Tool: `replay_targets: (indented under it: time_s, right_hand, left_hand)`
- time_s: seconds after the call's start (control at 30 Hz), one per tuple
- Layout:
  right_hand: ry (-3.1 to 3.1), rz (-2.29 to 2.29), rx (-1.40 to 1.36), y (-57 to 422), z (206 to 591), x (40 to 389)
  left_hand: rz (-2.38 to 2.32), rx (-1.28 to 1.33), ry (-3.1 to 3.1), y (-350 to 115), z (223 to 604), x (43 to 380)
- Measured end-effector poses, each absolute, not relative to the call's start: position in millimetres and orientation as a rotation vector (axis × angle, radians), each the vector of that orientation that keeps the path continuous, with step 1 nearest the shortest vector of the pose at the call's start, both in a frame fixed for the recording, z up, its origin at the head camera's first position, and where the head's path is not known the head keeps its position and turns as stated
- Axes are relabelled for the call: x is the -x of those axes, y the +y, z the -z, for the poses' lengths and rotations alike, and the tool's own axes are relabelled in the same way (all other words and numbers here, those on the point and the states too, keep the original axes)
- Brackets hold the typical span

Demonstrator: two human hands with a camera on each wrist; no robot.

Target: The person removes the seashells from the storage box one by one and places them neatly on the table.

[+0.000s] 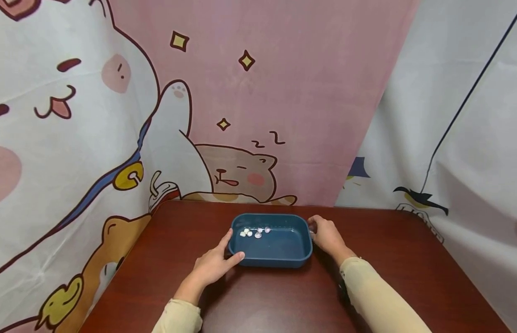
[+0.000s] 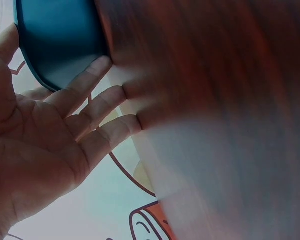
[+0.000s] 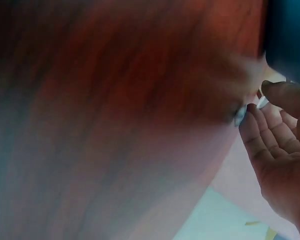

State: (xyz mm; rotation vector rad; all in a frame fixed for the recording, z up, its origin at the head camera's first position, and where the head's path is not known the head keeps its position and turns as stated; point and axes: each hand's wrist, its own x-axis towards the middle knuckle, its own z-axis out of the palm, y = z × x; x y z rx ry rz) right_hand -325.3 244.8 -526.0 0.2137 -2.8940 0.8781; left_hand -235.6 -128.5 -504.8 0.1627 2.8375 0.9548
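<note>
A dark blue rectangular tray (image 1: 275,247) stands on the table, with several small whitish round pieces (image 1: 258,235) lying in its left part, some tinged pink. My left hand (image 1: 214,263) rests against the tray's left end, fingers spread and fairly straight, the thumb over the near left corner. In the left wrist view its fingertips reach the table top beside the tray wall. Just outside the right end of the tray is my right hand (image 1: 327,237), fingers bent. Small white pieces (image 3: 240,115) show at its fingertips in the right wrist view, one between thumb and fingers, low beside the table.
The reddish-brown wooden table (image 1: 275,300) ends at a cloth backdrop (image 1: 304,92) printed with cartoon animals. White cloth (image 1: 483,138) hangs along the right side. A dark item (image 1: 343,289) shows under the right wrist.
</note>
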Motion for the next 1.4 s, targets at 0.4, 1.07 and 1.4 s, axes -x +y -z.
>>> replay_targets:
  time_s: [0.4,1.07,1.4]
  right_hand:
    - [-2.902,-0.873,-0.134,292,529,320]
    - [-2.954,-0.953,-0.318,308,533,309]
    - [-2.955,-1.0,-0.396,307,533,306]
  left_hand:
    - [-0.942,-0.157,2.845,-129,499,237]
    - [-0.946,-0.161,2.841,-128,503,235]
    - [-0.958,-0.166,2.842,-127,503,234]
